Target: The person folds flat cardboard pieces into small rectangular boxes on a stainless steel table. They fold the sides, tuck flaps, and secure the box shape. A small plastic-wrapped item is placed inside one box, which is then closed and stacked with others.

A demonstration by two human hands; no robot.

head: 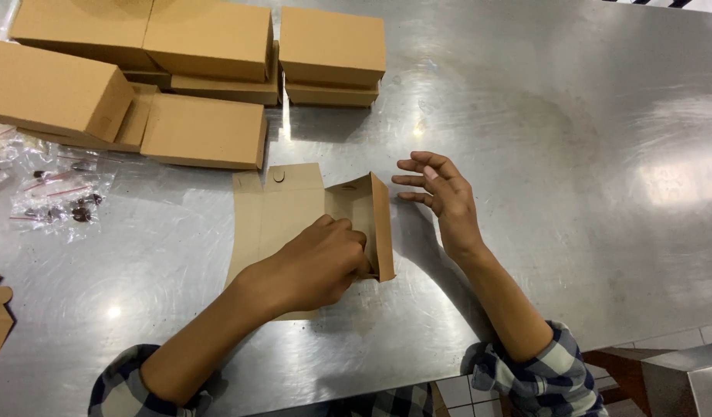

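Pressing the half-folded box (pixel 309 216), left hand (pixel 317 262) fingers grip it; right hand (pixel 441 193) spread.

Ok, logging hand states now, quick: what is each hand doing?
Left hand: closed, pressing on the flat brown cardboard box blank, gripping its raised flap.
Right hand: open, fingers spread, holding nothing.

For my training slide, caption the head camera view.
Left hand presses a half-folded cardboard box blank on a steel table; right hand hovers open beside it, finished boxes stacked behind.
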